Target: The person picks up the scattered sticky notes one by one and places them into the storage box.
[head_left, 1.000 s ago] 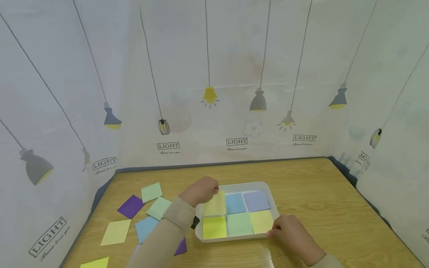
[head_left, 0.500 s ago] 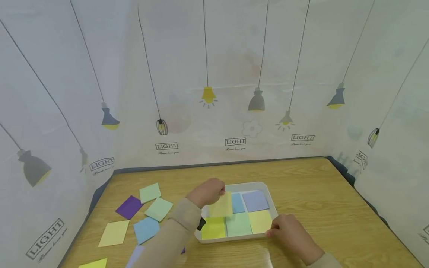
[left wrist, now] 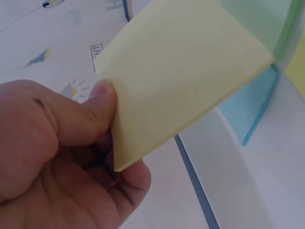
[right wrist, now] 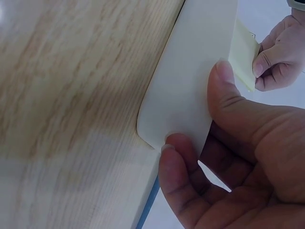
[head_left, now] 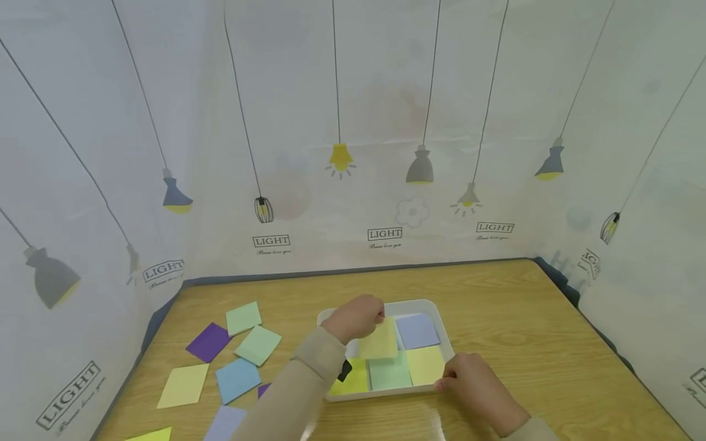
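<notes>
My left hand (head_left: 357, 318) pinches a pale yellow sticky note pad (left wrist: 186, 81) by one edge between thumb and fingers, holding it tilted over the back middle of a white tray (head_left: 405, 392). Behind that pad, a blue pad (left wrist: 245, 107) is mostly covered in the head view. My right hand (head_left: 480, 386) grips the tray's near right corner, thumb on the rim and fingers around the wall. Also in the tray lie a lavender pad (head_left: 417, 331), a light yellow pad (head_left: 425, 365), a green pad (head_left: 389, 372) and a bright yellow pad (head_left: 355, 381), partly hidden.
Loose sticky note pads lie left of the tray on the wooden table (head_left: 529, 343): green (head_left: 244, 318), dark purple (head_left: 208, 342), light yellow (head_left: 184, 386), blue (head_left: 237, 380) and others, some partly behind the left sleeve (head_left: 298, 386). A lamp-printed curtain (head_left: 309, 184) encloses the table.
My left hand has carried the pale yellow pad rightward, from the tray's back left to in front of the blue pad. The right hand has stayed at the tray corner.
</notes>
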Tool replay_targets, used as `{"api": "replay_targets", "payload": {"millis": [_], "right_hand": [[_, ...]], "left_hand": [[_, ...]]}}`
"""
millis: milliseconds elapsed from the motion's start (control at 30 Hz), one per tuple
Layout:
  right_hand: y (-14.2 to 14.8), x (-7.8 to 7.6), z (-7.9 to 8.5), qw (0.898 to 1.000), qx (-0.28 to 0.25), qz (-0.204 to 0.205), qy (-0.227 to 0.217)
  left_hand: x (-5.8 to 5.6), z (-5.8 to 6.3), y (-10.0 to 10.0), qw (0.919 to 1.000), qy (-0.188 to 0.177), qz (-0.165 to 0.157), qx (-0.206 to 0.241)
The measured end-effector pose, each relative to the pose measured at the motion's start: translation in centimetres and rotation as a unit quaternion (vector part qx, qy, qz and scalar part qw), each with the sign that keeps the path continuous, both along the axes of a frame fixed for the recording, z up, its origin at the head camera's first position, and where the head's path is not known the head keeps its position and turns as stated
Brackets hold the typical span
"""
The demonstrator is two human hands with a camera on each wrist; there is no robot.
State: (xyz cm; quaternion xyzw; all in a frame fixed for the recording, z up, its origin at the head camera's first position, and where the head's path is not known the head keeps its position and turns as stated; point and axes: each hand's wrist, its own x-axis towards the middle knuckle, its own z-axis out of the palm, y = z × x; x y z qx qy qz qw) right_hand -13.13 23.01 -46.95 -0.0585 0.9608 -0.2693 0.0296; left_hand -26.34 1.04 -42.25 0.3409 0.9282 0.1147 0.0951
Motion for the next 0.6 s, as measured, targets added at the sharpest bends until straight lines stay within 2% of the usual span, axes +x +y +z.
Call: {"api": "replay_targets", "payload": {"millis": [267, 600], "right_hand": [[0.0, -0.1, 0.0, 1.0, -0.001, -0.001, -0.006], [-0.1, 0.0, 0.3, 1.0, -0.003, -0.008, -0.011]], "left_hand": [[0.0, -0.8, 1.5, 0.9999, -0.016, 0.002, -0.006], [0.2, -1.3, 2.9, 0.9997, -0.019, -0.016, 0.006]]}}
